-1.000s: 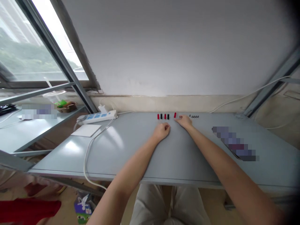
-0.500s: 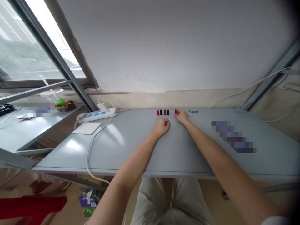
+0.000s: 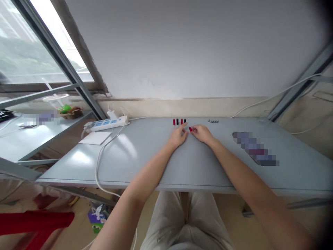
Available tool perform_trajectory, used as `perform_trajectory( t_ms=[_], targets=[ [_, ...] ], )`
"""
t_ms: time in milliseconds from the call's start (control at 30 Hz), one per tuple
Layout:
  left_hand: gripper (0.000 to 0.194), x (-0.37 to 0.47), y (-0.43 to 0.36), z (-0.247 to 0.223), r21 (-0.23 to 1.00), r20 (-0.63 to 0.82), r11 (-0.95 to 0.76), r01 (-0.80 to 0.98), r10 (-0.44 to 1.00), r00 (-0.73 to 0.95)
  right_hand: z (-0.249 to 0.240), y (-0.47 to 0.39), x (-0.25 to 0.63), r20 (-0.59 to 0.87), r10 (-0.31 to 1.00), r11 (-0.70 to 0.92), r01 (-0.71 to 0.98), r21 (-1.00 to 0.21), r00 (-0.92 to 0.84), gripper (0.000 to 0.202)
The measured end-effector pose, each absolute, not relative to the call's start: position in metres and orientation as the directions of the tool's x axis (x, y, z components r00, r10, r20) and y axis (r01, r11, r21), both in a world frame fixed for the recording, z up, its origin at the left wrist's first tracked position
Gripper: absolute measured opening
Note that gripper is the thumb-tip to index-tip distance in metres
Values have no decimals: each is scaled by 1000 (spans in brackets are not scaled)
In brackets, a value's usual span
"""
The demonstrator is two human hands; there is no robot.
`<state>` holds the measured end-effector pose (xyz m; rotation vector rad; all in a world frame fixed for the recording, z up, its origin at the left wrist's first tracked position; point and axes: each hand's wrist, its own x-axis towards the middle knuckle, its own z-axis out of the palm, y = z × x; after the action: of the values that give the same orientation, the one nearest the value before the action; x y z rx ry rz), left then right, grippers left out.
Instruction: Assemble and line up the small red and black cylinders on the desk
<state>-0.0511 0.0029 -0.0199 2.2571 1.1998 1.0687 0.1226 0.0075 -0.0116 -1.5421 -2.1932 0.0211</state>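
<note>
My right hand [image 3: 204, 133] pinches a small red cylinder [image 3: 190, 129], tilted, between thumb and fingertips just above the grey tabletop [image 3: 156, 152]. Facing it, my left hand [image 3: 178, 136] has its index finger stretched out and its thumb apart, with nothing visible in it. Beyond the left fingers, a row of small upright cylinders alternates red and black; the leftmost is a red cylinder [image 3: 174, 122], beside a black cylinder [image 3: 177, 121]. The left index fingertip is close to the right end of this row. Several tiny metal pieces [image 3: 213, 122], too small to identify, lie right of the row.
A white power strip [image 3: 110, 123] lies at the back left, with a white flat square [image 3: 95, 138] before it. Its white cable [image 3: 97, 163] hangs over the front edge. A blurred-out flat object [image 3: 256, 149] lies on the right. A wall [image 3: 182, 52] rises behind.
My right hand has brought the red cylinder left and toward me, tilting it. My left hand has gone from curled to index finger stretched out. The view has shifted slightly.
</note>
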Motion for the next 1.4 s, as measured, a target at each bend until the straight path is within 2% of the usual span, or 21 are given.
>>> perform_trajectory(
  t_ms=[133, 267, 367, 600, 900, 1233, 1400],
  targets=[
    [28, -49, 2, -17, 588, 484, -617, 524, 787, 383, -9, 8, 118, 421, 814, 494, 859, -136, -401, 14],
    [20, -49, 1, -15, 619, 472, -589, 519, 808, 353, -9, 8, 116, 422, 781, 545, 832, -99, -461, 20],
    [21, -49, 4, -16, 657, 465, -541, 525, 839, 284, -7, 5, 117, 416, 800, 514, 852, -102, -432, 25],
    [22, -48, 8, -15, 781, 404, -392, 486, 911, 85, -7, 3, 123, 350, 906, 279, 958, -73, -237, 28],
    [21, -44, 6, -14, 830, 410, -406, 382, 909, 74, -9, 5, 122, 351, 929, 149, 986, -67, -117, 29],
    [20, -45, 8, -17, 806, 449, -445, 390, 889, 88, -2, 0, 119, 406, 897, 203, 979, -24, -176, 30],
    [19, -44, 9, -18, 802, 443, -457, 384, 887, 129, 1, -4, 111, 437, 863, 298, 954, -29, -256, 32]
  ],
)
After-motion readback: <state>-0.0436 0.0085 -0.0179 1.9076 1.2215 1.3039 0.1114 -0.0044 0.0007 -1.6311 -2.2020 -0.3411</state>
